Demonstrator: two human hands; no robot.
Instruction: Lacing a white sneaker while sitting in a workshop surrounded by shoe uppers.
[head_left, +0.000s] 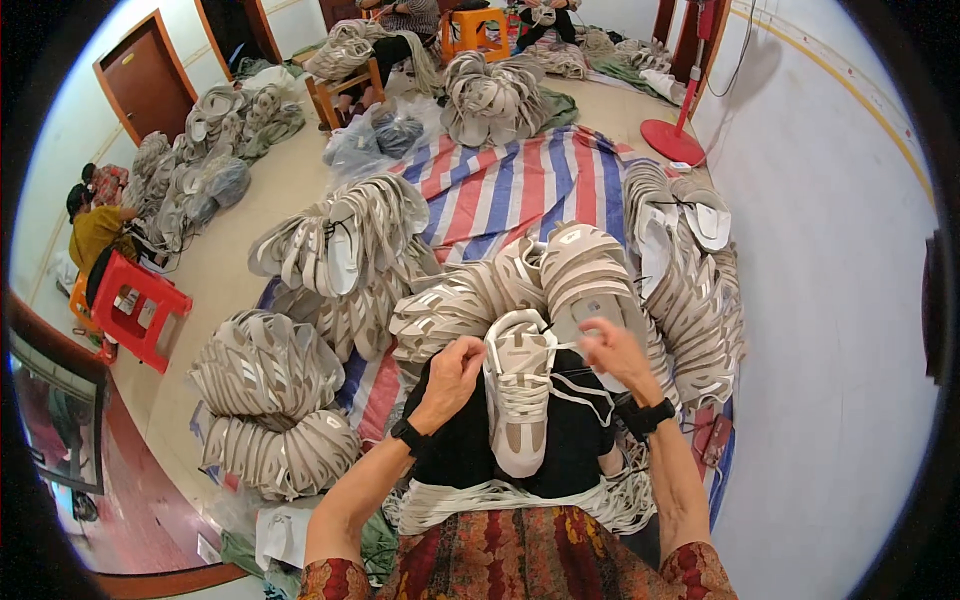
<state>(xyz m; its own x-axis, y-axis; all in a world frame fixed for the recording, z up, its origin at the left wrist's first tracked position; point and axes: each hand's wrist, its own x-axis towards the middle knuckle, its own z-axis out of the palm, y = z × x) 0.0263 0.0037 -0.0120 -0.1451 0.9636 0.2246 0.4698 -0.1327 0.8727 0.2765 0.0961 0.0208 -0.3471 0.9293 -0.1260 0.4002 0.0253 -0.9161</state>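
A beige and white shoe upper [522, 440] lies on my lap, its toe toward me, with a white shoelace [588, 390] threaded across its front. Slack lace loops over the black cloth [450, 440] to the shoe's right. My left hand [452, 382] is closed at the shoe's left edge near the collar; what its fingers hold is hidden. Off to the right of the collar, my right hand [618, 356] pinches the lace, slightly blurred. A thick bundle of white laces [500, 507] lies across my lap against my body.
Strung stacks of similar uppers [280, 365] stand left, ahead and right [700, 310] of me. A striped sheet [520, 190] covers the floor ahead. A red stool [140, 308] and seated people are at the left; a red stand base [672, 143] is by the right wall.
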